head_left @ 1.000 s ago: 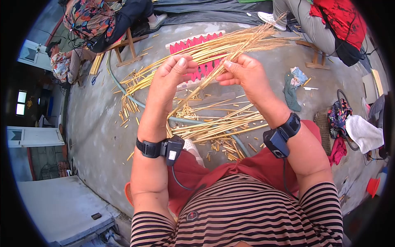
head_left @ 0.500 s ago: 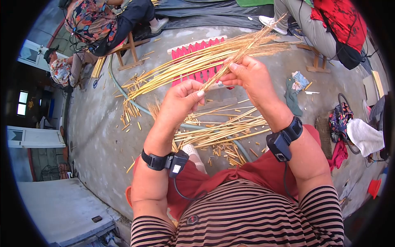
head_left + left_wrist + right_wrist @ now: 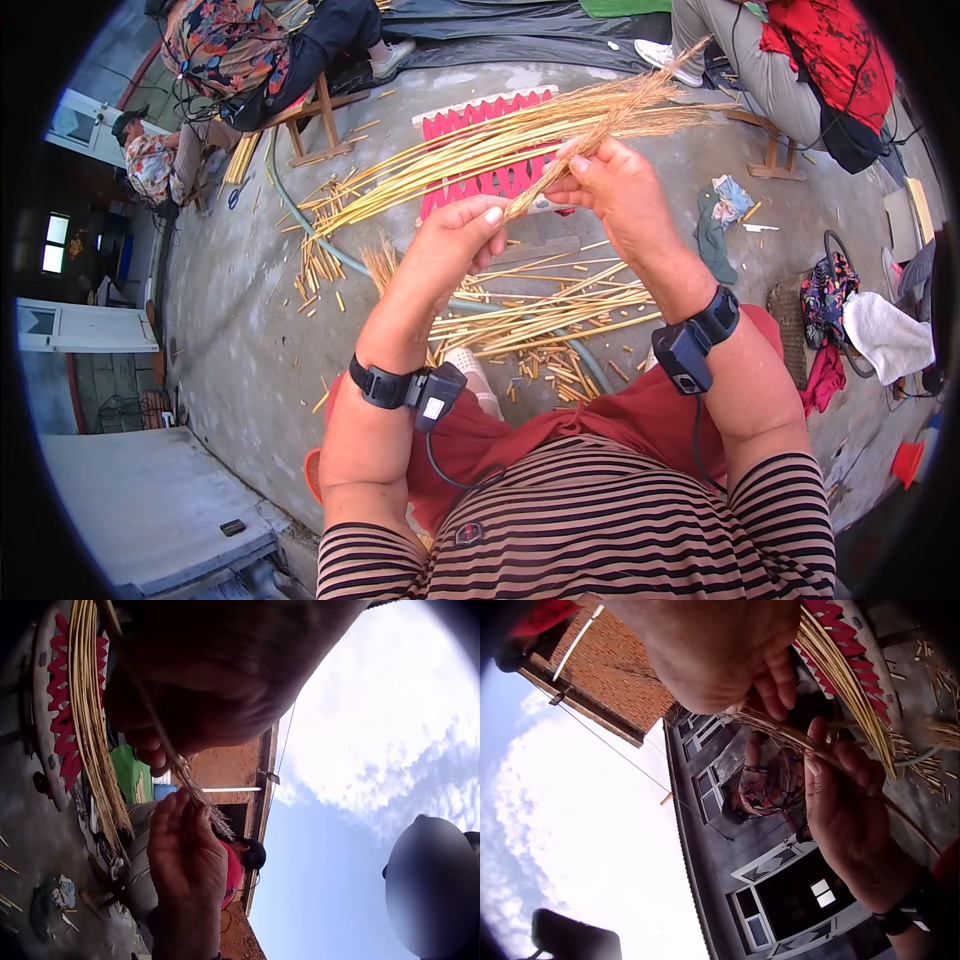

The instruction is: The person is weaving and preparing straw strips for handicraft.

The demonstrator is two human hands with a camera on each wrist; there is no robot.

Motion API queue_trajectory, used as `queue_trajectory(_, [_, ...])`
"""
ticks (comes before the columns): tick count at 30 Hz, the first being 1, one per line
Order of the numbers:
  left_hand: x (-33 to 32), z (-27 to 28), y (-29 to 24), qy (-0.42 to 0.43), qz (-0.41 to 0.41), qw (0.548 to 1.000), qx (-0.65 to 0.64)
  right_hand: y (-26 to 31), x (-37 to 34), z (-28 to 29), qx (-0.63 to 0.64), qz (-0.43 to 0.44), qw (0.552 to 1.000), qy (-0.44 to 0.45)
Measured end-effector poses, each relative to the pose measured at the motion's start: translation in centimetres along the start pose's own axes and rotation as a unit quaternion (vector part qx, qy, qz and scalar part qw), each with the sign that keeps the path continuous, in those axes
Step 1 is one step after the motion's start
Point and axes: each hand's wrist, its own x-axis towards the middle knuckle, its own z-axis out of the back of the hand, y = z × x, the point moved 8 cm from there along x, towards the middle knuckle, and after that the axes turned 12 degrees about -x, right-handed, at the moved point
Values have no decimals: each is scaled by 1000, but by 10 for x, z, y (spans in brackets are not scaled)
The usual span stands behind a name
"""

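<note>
A dry stalk with a feathery seed head [image 3: 618, 115] slants up and to the right between my hands. My left hand [image 3: 450, 245] pinches its stem just below the head, thumb on top. In the right wrist view the left hand [image 3: 847, 806] has its fingers bent round the stem, which runs on past it. Farther up, my right hand [image 3: 618, 190] pinches the seed head between thumb and fingers. Just beyond my hands, a bundle of similar yellow stalks [image 3: 400, 185] lies across a low rack with red zigzag webbing [image 3: 436, 128].
More loose stalks [image 3: 560, 312] and short cut pieces [image 3: 565, 375] lie before my feet, across a grey-green hose [image 3: 285, 195]. Other people sit on wooden stools [image 3: 320, 120] at the upper left and right. Cloths [image 3: 715, 235] lie on the concrete floor to the right.
My left hand came down and right from beside the stalk and now pinches its stem. The right hand keeps hold of the seed head, shifting slightly right and nearer me.
</note>
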Motion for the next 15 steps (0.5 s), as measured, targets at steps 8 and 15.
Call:
queue_trajectory(8, [1, 1, -9, -43, -68, 996, -39, -7, -7, -6, -38, -35, 999, 11])
queue_trajectory(15, [3, -6, -8, -61, -95, 994, -5, -16, -14, -19, -129, -65, 989, 46])
